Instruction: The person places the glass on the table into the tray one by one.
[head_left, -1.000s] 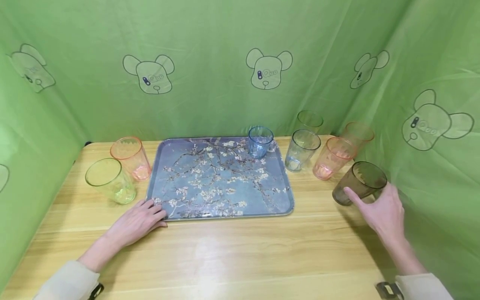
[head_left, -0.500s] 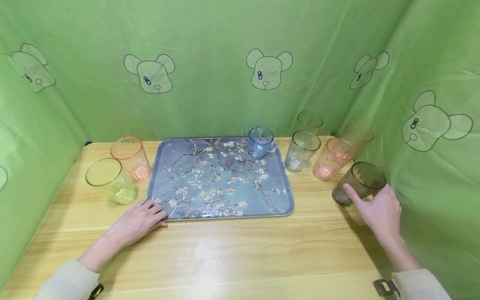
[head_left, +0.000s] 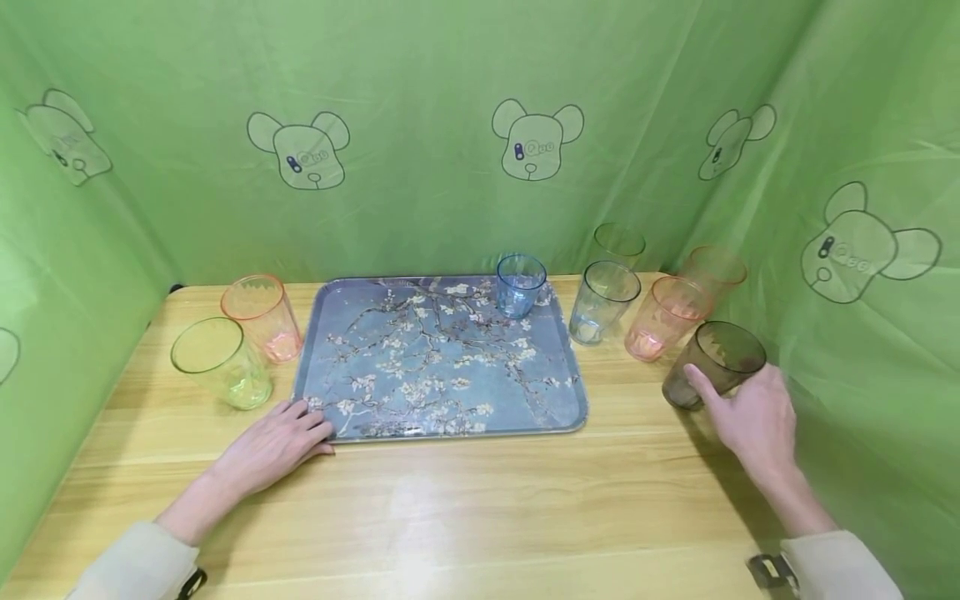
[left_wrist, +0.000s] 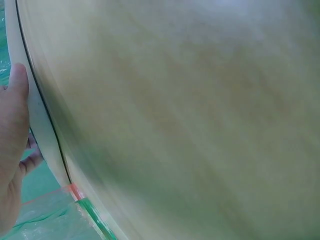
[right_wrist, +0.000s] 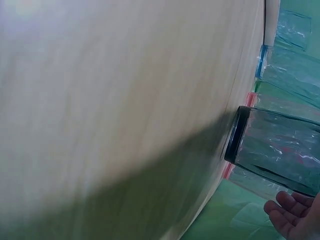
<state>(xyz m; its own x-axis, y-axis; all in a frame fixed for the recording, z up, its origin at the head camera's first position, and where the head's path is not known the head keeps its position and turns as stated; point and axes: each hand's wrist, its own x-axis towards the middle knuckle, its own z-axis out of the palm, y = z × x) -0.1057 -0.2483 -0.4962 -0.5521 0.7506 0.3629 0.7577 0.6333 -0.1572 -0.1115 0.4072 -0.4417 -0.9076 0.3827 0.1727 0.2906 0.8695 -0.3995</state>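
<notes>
Cup (head_left: 708, 362), smoky dark, right hand (head_left: 757, 423) curled round it; left hand (head_left: 279, 439) relaxed, fingers on corner of tray (head_left: 442, 367)

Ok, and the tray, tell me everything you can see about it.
The tray is rectangular with rounded corners and a low rim, slightly glossy, perhaps plastic. It is blue-grey, printed with pale blossoms on dark branches. It lies flat on the wooden table, a long side toward the person. A small blue cup stands upright near its far right corner, and the left hand rests its fingers on the near left corner.
</notes>
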